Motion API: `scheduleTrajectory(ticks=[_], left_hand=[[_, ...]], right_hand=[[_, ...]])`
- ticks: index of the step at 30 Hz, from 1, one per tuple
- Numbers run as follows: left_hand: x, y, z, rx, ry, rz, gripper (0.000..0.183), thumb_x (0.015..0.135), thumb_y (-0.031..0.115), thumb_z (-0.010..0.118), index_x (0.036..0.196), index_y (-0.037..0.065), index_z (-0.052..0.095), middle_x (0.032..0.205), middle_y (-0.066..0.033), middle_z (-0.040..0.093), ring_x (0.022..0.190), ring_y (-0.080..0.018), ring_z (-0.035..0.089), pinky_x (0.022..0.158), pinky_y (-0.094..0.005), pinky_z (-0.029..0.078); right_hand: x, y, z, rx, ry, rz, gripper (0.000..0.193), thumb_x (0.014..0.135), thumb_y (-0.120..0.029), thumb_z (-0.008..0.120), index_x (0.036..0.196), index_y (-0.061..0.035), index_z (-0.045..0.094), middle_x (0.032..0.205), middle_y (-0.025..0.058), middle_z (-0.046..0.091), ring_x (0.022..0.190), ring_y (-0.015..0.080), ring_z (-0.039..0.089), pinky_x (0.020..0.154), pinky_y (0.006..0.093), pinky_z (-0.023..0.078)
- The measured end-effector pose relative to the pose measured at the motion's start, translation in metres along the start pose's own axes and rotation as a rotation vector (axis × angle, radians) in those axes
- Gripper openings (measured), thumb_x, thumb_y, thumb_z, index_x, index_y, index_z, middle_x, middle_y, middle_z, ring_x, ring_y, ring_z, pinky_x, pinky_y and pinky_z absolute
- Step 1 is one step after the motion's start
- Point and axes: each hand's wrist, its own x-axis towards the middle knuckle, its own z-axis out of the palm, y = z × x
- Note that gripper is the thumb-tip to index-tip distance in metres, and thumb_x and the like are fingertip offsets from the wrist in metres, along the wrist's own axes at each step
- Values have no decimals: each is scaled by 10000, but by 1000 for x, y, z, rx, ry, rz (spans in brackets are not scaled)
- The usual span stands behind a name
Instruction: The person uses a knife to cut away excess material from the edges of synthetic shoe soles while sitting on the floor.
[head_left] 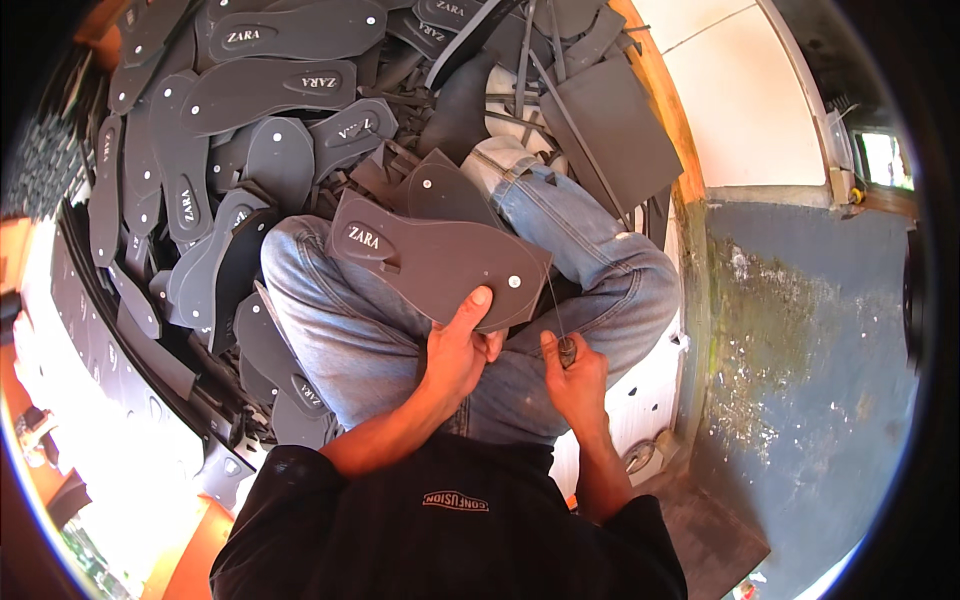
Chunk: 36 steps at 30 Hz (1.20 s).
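Out front, a big pile (pixel 270 92) of dark soles is heaped up, with jeans-clad legs (pixel 330 325) folded against it. One sole (pixel 430 255) is held over the lap, pinched by the left hand (pixel 456 358), thumb on top. A thin tool (pixel 567 350) is clutched by its handle in the right hand (pixel 578 380); whether the sole's edge is touched can't be told. Probably edge trimming, so a steady sole and a clear thumb are called for.
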Motion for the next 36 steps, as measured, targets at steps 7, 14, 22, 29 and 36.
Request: scheduleTrajectory(ticks=[7, 14, 22, 29, 36], left_hand=[[-10, -4, -29, 147, 116, 13, 193, 832, 204, 671, 918, 57, 580, 675, -43, 581, 452, -102, 496, 348, -212, 338], [-42, 13, -51, 203, 122, -70, 274, 800, 194, 699, 983, 35, 570, 744, -41, 589, 482, -84, 511, 352, -196, 351], [-37, 58, -97, 349, 302, 39, 403, 862, 297, 619, 1138, 21, 523, 916, -56, 623, 695, -123, 605, 568, -242, 490], [-10, 126, -68, 365, 199, 69, 315, 878, 273, 608, 1035, 0, 606, 853, -64, 663, 724, -132, 645, 649, -250, 536], [-19, 112, -58, 376, 48, -104, 270, 858, 215, 636, 993, -18, 619, 817, -74, 671, 657, -129, 650, 594, -241, 542]], right_hand=[[6, 7, 11, -74, -154, -33, 283, 831, -202, 600, 657, 9, 531, 611, 253, 549, 614, 461, 545, 545, 504, 418], [52, -14, 34, 535, -442, 81, 306, 865, -282, 601, 735, -6, 591, 607, 116, 596, 452, 243, 529, 429, 346, 388], [15, -33, 31, 632, -778, 130, 177, 843, -207, 677, 834, -33, 645, 591, -61, 496, 505, 20, 403, 446, 203, 313], [-8, -29, 34, 457, -622, -30, 365, 860, -295, 649, 667, -8, 531, 527, 26, 482, 497, 127, 445, 482, 293, 356], [4, -36, 41, 137, -374, -221, 428, 862, -322, 630, 620, 4, 498, 455, 140, 453, 393, 287, 472, 428, 373, 369]])
